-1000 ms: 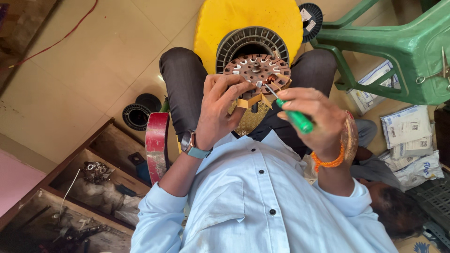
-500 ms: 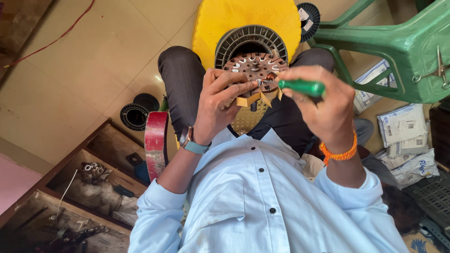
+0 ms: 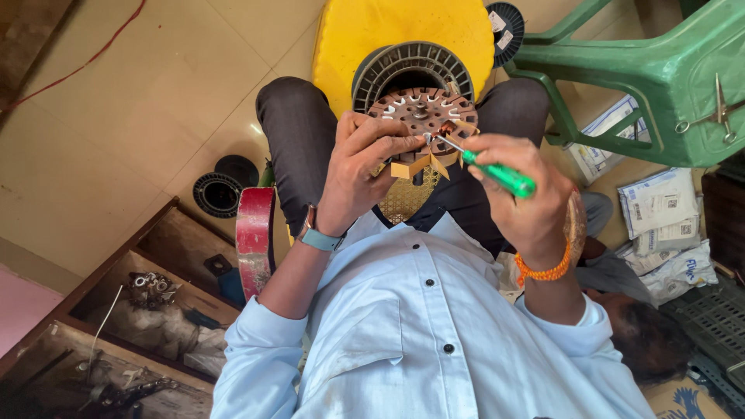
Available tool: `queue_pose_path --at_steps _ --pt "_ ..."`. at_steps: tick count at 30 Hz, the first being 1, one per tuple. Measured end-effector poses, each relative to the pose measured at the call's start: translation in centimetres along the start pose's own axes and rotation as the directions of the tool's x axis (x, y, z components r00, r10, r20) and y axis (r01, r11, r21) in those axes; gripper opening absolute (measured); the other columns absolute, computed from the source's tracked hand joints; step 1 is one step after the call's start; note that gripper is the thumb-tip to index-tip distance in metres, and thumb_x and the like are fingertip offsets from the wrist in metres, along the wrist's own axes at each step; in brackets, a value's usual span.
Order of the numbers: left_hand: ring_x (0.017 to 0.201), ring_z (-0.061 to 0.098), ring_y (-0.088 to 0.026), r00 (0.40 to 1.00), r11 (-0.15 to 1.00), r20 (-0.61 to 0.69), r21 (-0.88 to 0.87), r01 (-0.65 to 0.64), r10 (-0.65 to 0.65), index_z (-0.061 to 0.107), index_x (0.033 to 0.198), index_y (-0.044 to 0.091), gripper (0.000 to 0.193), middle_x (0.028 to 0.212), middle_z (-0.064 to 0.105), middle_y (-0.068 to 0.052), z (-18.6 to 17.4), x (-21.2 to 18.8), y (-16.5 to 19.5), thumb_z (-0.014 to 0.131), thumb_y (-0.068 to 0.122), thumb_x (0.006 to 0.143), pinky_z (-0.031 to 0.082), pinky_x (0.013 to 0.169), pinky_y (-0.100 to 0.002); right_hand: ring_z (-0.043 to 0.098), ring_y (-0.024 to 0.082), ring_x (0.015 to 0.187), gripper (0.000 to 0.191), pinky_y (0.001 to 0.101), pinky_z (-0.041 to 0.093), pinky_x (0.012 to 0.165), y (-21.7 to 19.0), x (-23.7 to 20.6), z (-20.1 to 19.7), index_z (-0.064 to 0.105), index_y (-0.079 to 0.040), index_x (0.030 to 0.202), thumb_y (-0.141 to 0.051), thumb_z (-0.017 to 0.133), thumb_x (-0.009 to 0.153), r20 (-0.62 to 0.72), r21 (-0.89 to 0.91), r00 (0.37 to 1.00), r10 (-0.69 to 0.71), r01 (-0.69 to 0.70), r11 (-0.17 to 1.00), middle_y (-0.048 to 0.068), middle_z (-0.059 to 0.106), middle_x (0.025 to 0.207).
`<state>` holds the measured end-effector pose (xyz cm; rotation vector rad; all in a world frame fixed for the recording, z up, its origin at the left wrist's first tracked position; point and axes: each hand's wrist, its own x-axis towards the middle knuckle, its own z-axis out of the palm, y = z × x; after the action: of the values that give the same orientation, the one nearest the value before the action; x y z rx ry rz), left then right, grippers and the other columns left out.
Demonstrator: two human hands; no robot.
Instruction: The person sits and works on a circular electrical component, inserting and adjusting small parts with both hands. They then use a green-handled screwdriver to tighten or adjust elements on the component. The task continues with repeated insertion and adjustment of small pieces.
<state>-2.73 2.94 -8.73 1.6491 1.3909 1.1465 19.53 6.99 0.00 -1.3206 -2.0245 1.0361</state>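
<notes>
Screwdriver (image 3: 497,172) grip is held by the right hand (image 3: 528,194), fingers wrapped closed around the green handle. The tool's long axis runs from the hand up and toward the left, and the metal tip meets the near edge of the round slotted motor core (image 3: 423,116). The core lies ahead of both hands, over the lap and against the black ribbed spool (image 3: 411,70) resting on the yellow stool (image 3: 372,31). The left hand (image 3: 361,171) is the nearer of the two: its fingers curl closed over the near left rim of the core, the fingertips just beside the tool tip. Folded strips of tan paper (image 3: 415,165) stick out from the core's near slots, between the two hands. A green plastic chair (image 3: 660,70) stands to the right, well apart.
</notes>
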Motion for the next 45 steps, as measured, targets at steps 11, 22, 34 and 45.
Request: queue_pose_path --at_steps 11,22,34,45 --pt "0.103 0.055 -0.024 1.0 1.0 0.013 0.008 -0.004 0.004 0.074 0.119 0.015 0.056 0.117 0.067 0.001 -0.1 -0.1 -0.1 0.073 -0.012 0.069 0.047 0.098 -0.035 0.074 0.021 0.105 0.015 0.0285 0.059 0.093 1.8 1.0 -1.1 0.062 0.002 0.11 -0.002 0.076 0.105 0.081 0.19 0.994 0.067 -0.081 0.978 0.017 0.074 0.115" --pt "0.105 0.056 -0.025 1.0 1.0 0.022 -0.007 -0.013 0.013 0.072 0.118 0.013 0.057 0.119 0.066 -0.001 -0.3 -0.3 -0.9 0.074 -0.012 0.067 0.046 0.097 -0.037 0.076 0.025 0.102 0.029 0.0305 0.063 0.088 2.4 -1.5 -2.2 0.057 0.002 0.114 -0.015 0.079 0.105 -0.16 0.406 0.984 0.078 -0.007 0.914 0.02 0.072 0.113" --pt "0.111 0.057 -0.026 0.999 0.999 0.042 -0.043 -0.012 0.013 0.068 0.124 0.016 0.059 0.125 0.065 -0.002 -0.9 -0.4 -1.1 0.076 -0.009 0.071 0.046 0.103 -0.038 0.075 0.028 0.106 0.027 0.0321 0.063 0.088 0.5 0.8 -0.3 0.063 0.0 0.11 0.007 0.081 0.092 0.047 0.005 0.986 -0.157 0.157 0.988 0.018 0.073 0.116" --pt "0.101 0.05 -0.028 0.996 0.993 0.085 0.121 0.004 -0.015 0.066 0.134 0.02 0.077 0.122 0.064 0.001 -1.0 0.5 0.1 0.076 -0.008 0.063 0.043 0.095 -0.04 0.075 0.029 0.11 0.026 0.0322 0.061 0.089 -1.0 3.2 0.1 0.063 0.0 0.112 0.008 0.079 0.093 0.161 -0.088 0.962 -0.221 0.237 0.968 0.015 0.074 0.117"
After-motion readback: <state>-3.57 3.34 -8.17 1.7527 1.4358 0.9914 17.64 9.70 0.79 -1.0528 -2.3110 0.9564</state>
